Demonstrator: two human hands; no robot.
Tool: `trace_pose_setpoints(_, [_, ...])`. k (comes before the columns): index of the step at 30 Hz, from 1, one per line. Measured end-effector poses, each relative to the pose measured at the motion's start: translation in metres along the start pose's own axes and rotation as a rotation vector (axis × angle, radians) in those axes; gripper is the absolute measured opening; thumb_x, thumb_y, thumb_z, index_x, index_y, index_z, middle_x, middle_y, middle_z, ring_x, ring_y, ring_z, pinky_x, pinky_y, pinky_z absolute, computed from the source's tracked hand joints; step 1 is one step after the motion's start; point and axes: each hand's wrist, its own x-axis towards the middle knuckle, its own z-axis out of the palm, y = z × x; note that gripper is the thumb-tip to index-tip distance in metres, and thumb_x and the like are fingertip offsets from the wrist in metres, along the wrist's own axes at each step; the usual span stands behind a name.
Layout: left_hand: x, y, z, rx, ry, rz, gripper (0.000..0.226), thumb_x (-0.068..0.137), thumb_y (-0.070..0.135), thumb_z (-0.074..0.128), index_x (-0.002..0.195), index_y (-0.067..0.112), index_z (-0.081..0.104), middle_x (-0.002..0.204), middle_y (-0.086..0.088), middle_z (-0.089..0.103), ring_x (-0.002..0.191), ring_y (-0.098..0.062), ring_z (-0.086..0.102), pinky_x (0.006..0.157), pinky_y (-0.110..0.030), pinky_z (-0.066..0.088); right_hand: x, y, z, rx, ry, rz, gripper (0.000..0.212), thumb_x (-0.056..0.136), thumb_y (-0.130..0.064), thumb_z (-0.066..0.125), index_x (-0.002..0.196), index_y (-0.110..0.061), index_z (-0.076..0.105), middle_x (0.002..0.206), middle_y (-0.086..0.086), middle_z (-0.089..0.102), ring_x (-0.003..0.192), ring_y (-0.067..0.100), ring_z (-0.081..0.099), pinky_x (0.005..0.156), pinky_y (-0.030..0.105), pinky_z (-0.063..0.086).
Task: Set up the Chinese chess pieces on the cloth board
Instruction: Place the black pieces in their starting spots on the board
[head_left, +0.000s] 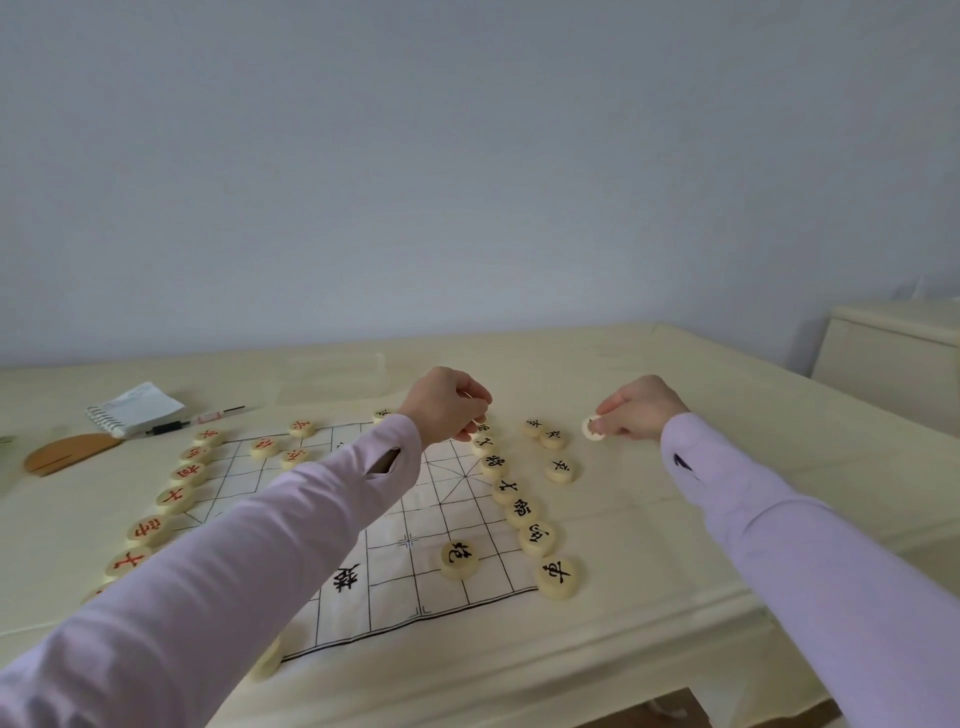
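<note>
Right hand (641, 410) pinching a pale piece (594, 429) beside the black-lettered row (519, 512); left hand (449, 405) curled, grip unclear.

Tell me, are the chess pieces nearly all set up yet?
Maybe halfway. Done: a red row lines the left edge of the cloth board, and a black row lines its right edge. In hand: the right hand pinches a pale piece beside the board; the left hand curls over the black row's far end, grip unclear. Left: three loose black pieces sit on the table, off the board.
</note>
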Motion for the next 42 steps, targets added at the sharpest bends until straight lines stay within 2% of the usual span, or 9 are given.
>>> trace_pose_setpoints(3, [-0.001, 0.002, -0.010, -0.023, 0.033, 0.007, 0.011, 0.090, 0.007, 0.053, 0.094, 0.004, 0.064, 0.070, -0.003, 0.061, 0.056, -0.012, 0.055, 0.049, -0.015, 0.051, -0.009, -0.028, 0.010, 0.292, -0.105, -0.062, 0.028, 0.078, -0.001, 0.072, 0.104, 0.006, 0.065, 0.075, 0.009, 0.062, 0.064, 0.015, 0.056, 0.057, 0.016, 0.049])
trace_pose_setpoints(6, [-0.003, 0.001, -0.023, -0.082, 0.056, -0.016, 0.024, 0.092, 0.021, 0.057, 0.095, -0.001, 0.066, 0.070, -0.004, 0.062, 0.058, -0.015, 0.058, 0.059, -0.021, 0.056, -0.022, -0.059, 0.027, 0.352, -0.243, -0.131, 0.023, 0.081, 0.002, 0.069, 0.104, 0.004, 0.065, 0.070, 0.005, 0.061, 0.057, 0.010, 0.056, 0.049, 0.011, 0.049])
trace_pose_setpoints(9, [-0.007, -0.005, -0.038, -0.126, -0.005, -0.073, 0.040, 0.089, 0.037, 0.061, 0.094, -0.002, 0.066, 0.075, -0.006, 0.065, 0.068, -0.020, 0.063, 0.080, -0.032, 0.057, -0.031, -0.083, 0.049, 0.359, -0.325, -0.201, 0.023, 0.081, 0.001, 0.068, 0.104, 0.005, 0.066, 0.071, 0.006, 0.063, 0.061, 0.011, 0.059, 0.057, 0.015, 0.053])
trace_pose_setpoints(16, [-0.025, -0.019, -0.075, -0.236, -0.129, -0.192, 0.025, 0.088, 0.010, 0.062, 0.106, -0.008, 0.065, 0.089, -0.012, 0.067, 0.068, -0.011, 0.061, 0.064, -0.012, 0.055, -0.042, -0.109, 0.084, 0.372, -0.414, -0.249, 0.022, 0.084, 0.001, 0.065, 0.105, 0.009, 0.065, 0.073, 0.011, 0.064, 0.060, 0.013, 0.061, 0.057, 0.017, 0.055])
trace_pose_setpoints(19, [-0.024, -0.030, -0.088, -0.172, -0.056, -0.243, 0.020, 0.087, 0.006, 0.063, 0.102, -0.008, 0.065, 0.084, -0.011, 0.068, 0.056, -0.007, 0.063, 0.064, -0.015, 0.057, -0.045, -0.114, 0.093, 0.266, -0.466, -0.255, 0.021, 0.089, 0.001, 0.059, 0.108, 0.010, 0.062, 0.083, 0.015, 0.065, 0.067, 0.017, 0.064, 0.066, 0.021, 0.057])
trace_pose_setpoints(23, [-0.009, -0.053, -0.104, -0.062, 0.170, -0.354, 0.011, 0.081, 0.005, 0.069, 0.084, -0.005, 0.067, 0.059, -0.009, 0.067, 0.043, -0.011, 0.061, 0.084, -0.033, 0.055, -0.046, -0.117, 0.102, 0.036, -0.518, -0.290, 0.022, 0.090, -0.001, 0.056, 0.108, 0.008, 0.063, 0.102, 0.024, 0.067, 0.083, 0.023, 0.064, 0.088, 0.033, 0.054])
trace_pose_setpoints(28, [-0.009, -0.062, -0.110, -0.101, 0.163, -0.444, 0.010, 0.083, -0.004, 0.064, 0.075, -0.004, 0.059, 0.069, -0.015, 0.061, 0.035, -0.009, 0.059, 0.048, -0.018, 0.053, -0.039, -0.120, 0.107, -0.135, -0.523, -0.320, 0.024, 0.092, -0.004, 0.052, 0.111, 0.004, 0.064, 0.112, 0.024, 0.066, 0.099, 0.028, 0.066, 0.095, 0.035, 0.051])
trace_pose_setpoints(37, [0.011, -0.072, -0.082, -0.235, 0.099, -0.458, 0.012, 0.084, -0.009, 0.061, 0.073, -0.006, 0.056, 0.073, -0.015, 0.059, 0.036, -0.012, 0.059, 0.050, -0.022, 0.055, -0.029, -0.116, 0.122, -0.317, -0.592, -0.320, 0.022, 0.091, -0.010, 0.055, 0.107, 0.000, 0.066, 0.091, 0.007, 0.065, 0.087, 0.020, 0.065, 0.089, 0.028, 0.052])
trace_pose_setpoints(42, [0.014, -0.071, -0.073, -0.305, 0.080, -0.465, 0.015, 0.085, -0.010, 0.059, 0.072, -0.006, 0.054, 0.072, -0.014, 0.058, 0.062, -0.020, 0.058, 0.051, -0.022, 0.055, -0.027, -0.116, 0.121, -0.368, -0.613, -0.327, 0.022, 0.090, -0.012, 0.055, 0.106, -0.006, 0.069, 0.091, 0.003, 0.066, 0.091, 0.019, 0.068, 0.096, 0.028, 0.049])
